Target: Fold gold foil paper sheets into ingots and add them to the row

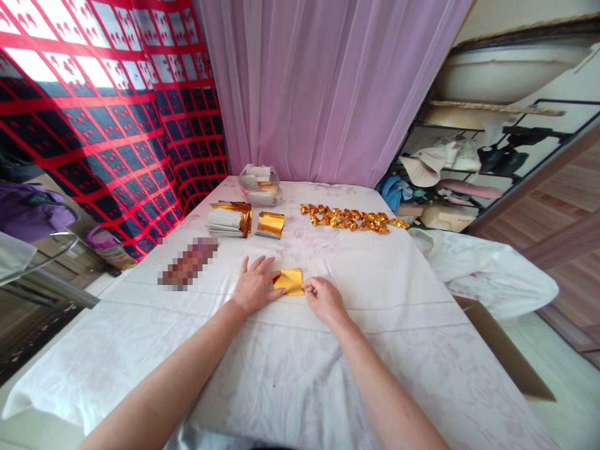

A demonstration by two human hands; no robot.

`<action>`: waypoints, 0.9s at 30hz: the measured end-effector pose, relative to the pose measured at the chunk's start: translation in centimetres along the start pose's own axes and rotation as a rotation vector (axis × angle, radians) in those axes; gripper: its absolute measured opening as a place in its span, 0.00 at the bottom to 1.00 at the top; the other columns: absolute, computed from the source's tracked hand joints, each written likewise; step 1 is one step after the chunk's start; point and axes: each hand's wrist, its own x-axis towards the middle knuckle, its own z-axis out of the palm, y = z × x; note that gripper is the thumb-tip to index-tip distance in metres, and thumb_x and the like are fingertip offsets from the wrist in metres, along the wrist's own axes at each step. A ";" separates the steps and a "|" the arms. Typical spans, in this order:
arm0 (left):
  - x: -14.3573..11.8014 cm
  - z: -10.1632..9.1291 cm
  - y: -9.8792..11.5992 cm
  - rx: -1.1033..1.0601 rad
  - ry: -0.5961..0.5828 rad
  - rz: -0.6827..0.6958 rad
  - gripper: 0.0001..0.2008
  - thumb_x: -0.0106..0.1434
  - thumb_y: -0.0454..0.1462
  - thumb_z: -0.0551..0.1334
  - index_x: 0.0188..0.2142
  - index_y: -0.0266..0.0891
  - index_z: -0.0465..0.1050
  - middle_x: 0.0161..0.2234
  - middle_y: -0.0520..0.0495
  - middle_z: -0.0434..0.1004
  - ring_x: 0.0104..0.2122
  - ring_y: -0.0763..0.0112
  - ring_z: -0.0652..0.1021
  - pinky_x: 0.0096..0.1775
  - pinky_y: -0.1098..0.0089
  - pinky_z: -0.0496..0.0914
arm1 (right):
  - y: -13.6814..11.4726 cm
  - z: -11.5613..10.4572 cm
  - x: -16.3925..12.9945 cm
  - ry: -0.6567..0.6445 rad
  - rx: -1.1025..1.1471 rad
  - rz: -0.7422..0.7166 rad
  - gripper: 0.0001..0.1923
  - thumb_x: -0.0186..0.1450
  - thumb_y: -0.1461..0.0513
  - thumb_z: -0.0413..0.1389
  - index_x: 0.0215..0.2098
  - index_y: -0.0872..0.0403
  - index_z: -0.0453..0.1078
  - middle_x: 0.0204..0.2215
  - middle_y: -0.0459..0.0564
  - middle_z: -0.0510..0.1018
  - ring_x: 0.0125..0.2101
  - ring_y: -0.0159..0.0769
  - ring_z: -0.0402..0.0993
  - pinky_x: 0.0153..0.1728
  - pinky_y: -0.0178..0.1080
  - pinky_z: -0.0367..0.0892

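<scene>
A shiny gold foil paper sheet (290,282) lies flat on the white cloth in front of me. My left hand (255,284) rests with fingers spread, its thumb and fingertips on the sheet's left side. At the sheet's right edge, my right hand (323,297) is closed, thumb and forefinger pinching the edge. Beyond them are a thick stack of foil papers (229,221), grey side showing, and a smaller gold-topped pile (270,225). Several folded gold foil pieces (349,219) stand in rows at the back right.
A clear plastic bag (260,185) with more papers stands at the table's back edge. A blurred-out item (190,262) lies at left on the tablecloth (398,350). Right of the table are a white plastic bag (497,269), a cardboard box (504,350) and a shelf rack (497,125).
</scene>
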 end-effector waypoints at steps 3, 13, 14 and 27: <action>0.0 0.1 -0.1 0.003 0.006 0.005 0.21 0.58 0.53 0.65 0.47 0.48 0.78 0.61 0.43 0.68 0.61 0.48 0.65 0.63 0.40 0.45 | 0.6 -0.3 0.1 0.015 0.027 -0.034 0.16 0.54 0.74 0.52 0.33 0.51 0.73 0.30 0.45 0.79 0.31 0.33 0.75 0.34 0.34 0.68; 0.1 -0.3 0.1 0.032 -0.033 0.050 0.20 0.60 0.51 0.64 0.47 0.45 0.77 0.61 0.42 0.68 0.62 0.49 0.65 0.63 0.40 0.47 | -1.0 -1.3 0.7 0.051 0.065 -0.224 0.08 0.63 0.68 0.51 0.36 0.52 0.71 0.35 0.49 0.78 0.34 0.34 0.75 0.38 0.36 0.67; 0.3 -0.4 0.1 0.035 -0.044 0.065 0.19 0.59 0.50 0.65 0.47 0.45 0.77 0.61 0.41 0.68 0.62 0.49 0.65 0.63 0.40 0.48 | -1.3 -1.1 0.7 0.040 0.061 -0.245 0.08 0.63 0.68 0.52 0.36 0.52 0.71 0.35 0.49 0.78 0.34 0.35 0.75 0.39 0.36 0.67; 1.3 0.2 0.5 -0.015 -0.080 0.106 0.20 0.59 0.49 0.66 0.49 0.45 0.75 0.62 0.41 0.67 0.63 0.48 0.63 0.63 0.40 0.48 | -0.4 -0.2 -0.4 0.025 -0.061 -0.283 0.06 0.61 0.69 0.56 0.32 0.51 0.70 0.31 0.47 0.76 0.35 0.37 0.72 0.38 0.37 0.63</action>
